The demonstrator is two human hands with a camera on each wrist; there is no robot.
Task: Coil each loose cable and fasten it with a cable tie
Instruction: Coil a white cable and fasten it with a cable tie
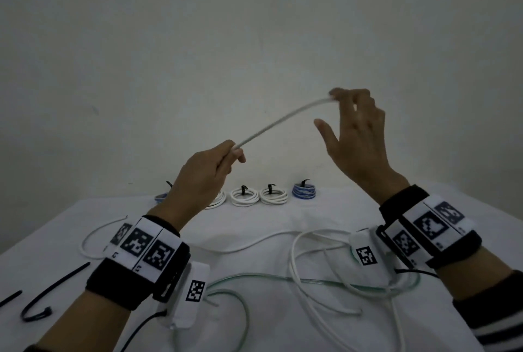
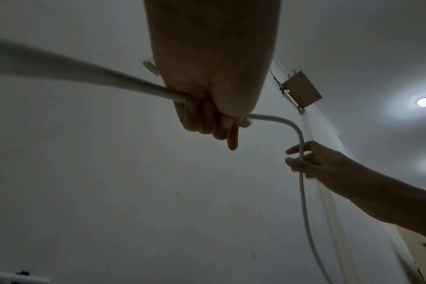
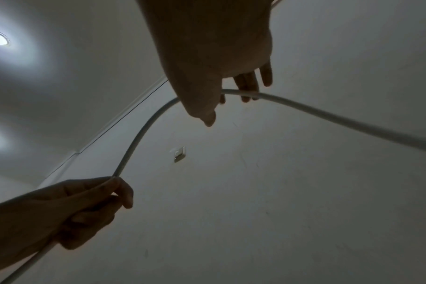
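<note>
A white cable (image 1: 283, 121) is stretched in the air between both hands, above the table. My left hand (image 1: 236, 153) grips it in a fist; from the left wrist the fingers (image 2: 202, 119) are seen wrapped round the cable (image 2: 289, 123). My right hand (image 1: 343, 102) is higher and to the right. Its fingers (image 3: 246, 90) hook over the cable (image 3: 139, 140) while the thumb sticks out apart. The rest of the cable hangs down from both hands toward the table.
Several coiled cables with black ties stand in a row at the table's back: white coils (image 1: 244, 197) and a blue one (image 1: 304, 191). Loose white cables (image 1: 311, 266) and a clear tube (image 1: 254, 278) lie in front. Black cable ties (image 1: 53, 292) lie front left.
</note>
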